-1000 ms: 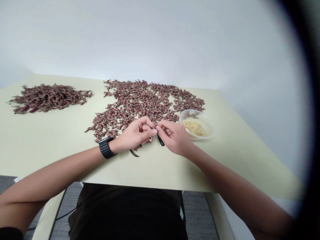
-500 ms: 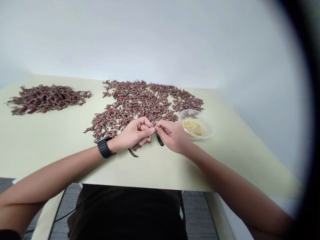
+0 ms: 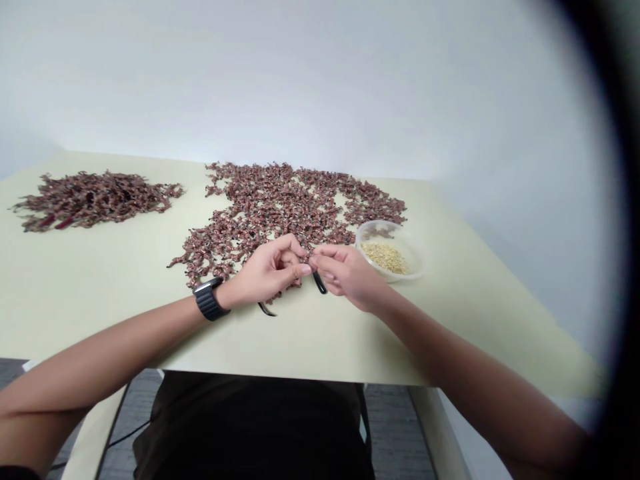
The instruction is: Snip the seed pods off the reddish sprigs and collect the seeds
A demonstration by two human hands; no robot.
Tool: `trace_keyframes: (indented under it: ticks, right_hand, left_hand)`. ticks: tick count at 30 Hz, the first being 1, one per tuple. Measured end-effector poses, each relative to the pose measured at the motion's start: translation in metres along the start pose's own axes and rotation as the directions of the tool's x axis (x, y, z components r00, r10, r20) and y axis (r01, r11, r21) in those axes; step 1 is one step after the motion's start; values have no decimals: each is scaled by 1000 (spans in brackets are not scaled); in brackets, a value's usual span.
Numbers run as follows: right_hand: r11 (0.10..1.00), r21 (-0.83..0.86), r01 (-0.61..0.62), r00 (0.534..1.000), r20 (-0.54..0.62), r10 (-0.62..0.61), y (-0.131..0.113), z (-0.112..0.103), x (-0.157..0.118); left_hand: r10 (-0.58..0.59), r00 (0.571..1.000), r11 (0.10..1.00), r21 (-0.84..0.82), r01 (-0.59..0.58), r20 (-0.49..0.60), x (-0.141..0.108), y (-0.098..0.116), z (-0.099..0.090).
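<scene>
My left hand (image 3: 273, 270), with a dark watch on the wrist, has its fingers curled and closed at the near edge of a spread of small reddish-brown pieces (image 3: 270, 200). Facing it, my right hand (image 3: 350, 275) is pinched, its fingertips almost meeting the left ones. Whatever lies between the fingertips is too small to make out. A black curved handle (image 3: 320, 283) shows just under the right fingers, and another black curved piece (image 3: 267, 310) lies below my left hand. Right of my right hand stands a clear round bowl (image 3: 415, 267) with small yellow bits (image 3: 385, 257).
On the left of the pale yellow table (image 3: 225, 347) lies a separate heap of brown pieces (image 3: 100, 197), with dark red items (image 3: 65, 223) at its front. A pale wall (image 3: 320, 80) rises behind the table.
The fingers of my right hand have shifted and now lie straighter. My left thumb has moved slightly right and down. The piles and the bowl have stayed in place.
</scene>
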State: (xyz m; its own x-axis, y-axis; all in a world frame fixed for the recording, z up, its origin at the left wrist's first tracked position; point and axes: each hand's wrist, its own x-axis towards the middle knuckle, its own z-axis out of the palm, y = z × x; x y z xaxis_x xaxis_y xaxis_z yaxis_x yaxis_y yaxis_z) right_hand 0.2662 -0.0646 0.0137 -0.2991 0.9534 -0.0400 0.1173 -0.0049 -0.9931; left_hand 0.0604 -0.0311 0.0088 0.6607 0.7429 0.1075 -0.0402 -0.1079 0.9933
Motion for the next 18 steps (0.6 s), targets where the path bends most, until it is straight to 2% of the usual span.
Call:
trace_keyframes:
  ticks: [2,4,6,8,9,11,13,15,16,18]
  right_hand:
    - [962,228,-151,987,91,133,-1,0,1]
    - [947,268,-178,981,123,149,0,-1,2]
    - [987,136,-82,994,79,72,1,-3,3]
    - [988,-124,95,995,-6,-97,3,-6,4]
    - [946,-270,181,980,-30,-197,4,-8,4]
    - [804,-501,319,928,-8,-373,5,-10,3]
    - [671,-616,412,877,68,-475,6,-11,2]
    - [609,-655,448,850,101,-517,7,-8,1]
    - [621,-656,429,856,75,-512,8,-6,1]
    - [727,-593,345,894,-30,-448,9,-1,0]
  left_hand:
    - [17,1000,999,31,-17,-4,-1,1,0]
    - [1,1000,1000,10,-1,-1,0,2,0]
    - [-33,999,999,-39,33,12,1,3,0]
    - [-71,997,994,-86,73,34,2,3,-1]
    - [-86,995,990,-107,91,45,3,2,-1]
    - [-116,991,981,-146,124,65,4,1,-2]
    - [-141,987,973,-171,153,81,4,0,-2]
    - [-151,984,971,-171,166,97,4,-1,-2]
    - [-146,984,973,-165,161,100,4,-1,-2]
    - [-126,987,979,-146,139,98,3,0,-1]
